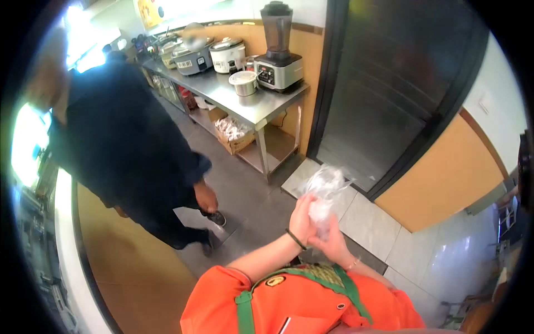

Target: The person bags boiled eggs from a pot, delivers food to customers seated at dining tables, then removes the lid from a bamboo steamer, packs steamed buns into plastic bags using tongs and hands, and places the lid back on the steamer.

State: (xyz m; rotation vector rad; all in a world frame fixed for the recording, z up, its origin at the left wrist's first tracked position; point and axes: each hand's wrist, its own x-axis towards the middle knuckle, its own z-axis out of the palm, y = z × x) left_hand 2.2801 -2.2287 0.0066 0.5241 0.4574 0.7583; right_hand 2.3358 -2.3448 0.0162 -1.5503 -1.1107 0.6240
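A crumpled clear plastic bag (327, 182) with whitish contents is held up in front of my chest. My left hand (303, 222), with a dark band at the wrist, is wrapped around its left side. From the lower right, my right hand (332, 242) closes on the bag too, a thin bracelet at its wrist. What the bag contains is too blurred to make out. Some fingers are hidden behind the plastic.
A person in dark clothes (125, 133) stands at left. A steel table (222, 92) carries a blender (278, 55), a lidded steel pot (243, 83) and rice cookers (228, 54). Below sits a cardboard box (236, 146). A dark glass door (395, 83) is at right.
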